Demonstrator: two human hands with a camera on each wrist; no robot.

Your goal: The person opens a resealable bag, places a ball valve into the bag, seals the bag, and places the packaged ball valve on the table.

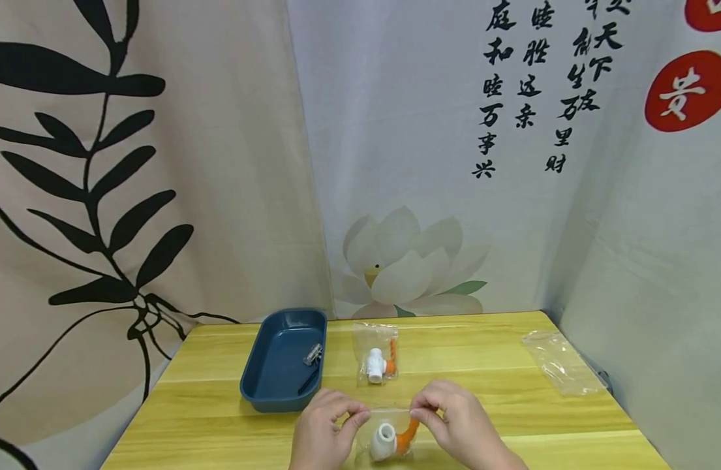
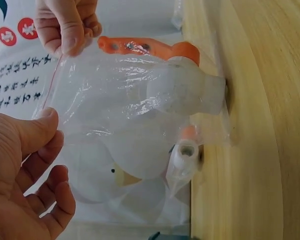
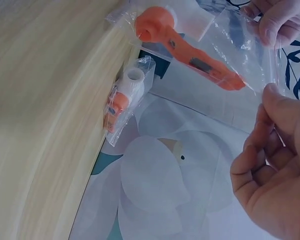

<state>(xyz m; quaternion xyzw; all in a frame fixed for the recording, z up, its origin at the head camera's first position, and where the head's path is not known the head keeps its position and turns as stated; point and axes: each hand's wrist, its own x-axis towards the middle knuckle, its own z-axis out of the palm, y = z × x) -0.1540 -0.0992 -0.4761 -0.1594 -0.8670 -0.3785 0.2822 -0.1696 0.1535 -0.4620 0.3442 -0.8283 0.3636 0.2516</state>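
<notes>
Clear plastic bag (image 2: 132, 95), white-and-orange valve (image 1: 385, 442) inside, well apart from the back edge of the table (image 1: 472, 356). Our left hand (image 1: 325, 429) and right hand (image 1: 459, 419) pinch opposite mouth ends; we'd keep tension even, valve low.

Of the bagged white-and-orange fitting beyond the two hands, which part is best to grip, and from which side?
Probably the white body, pinched through the clear bag from above and the left: it is the thick part, and the orange handle sits on its right.
</notes>
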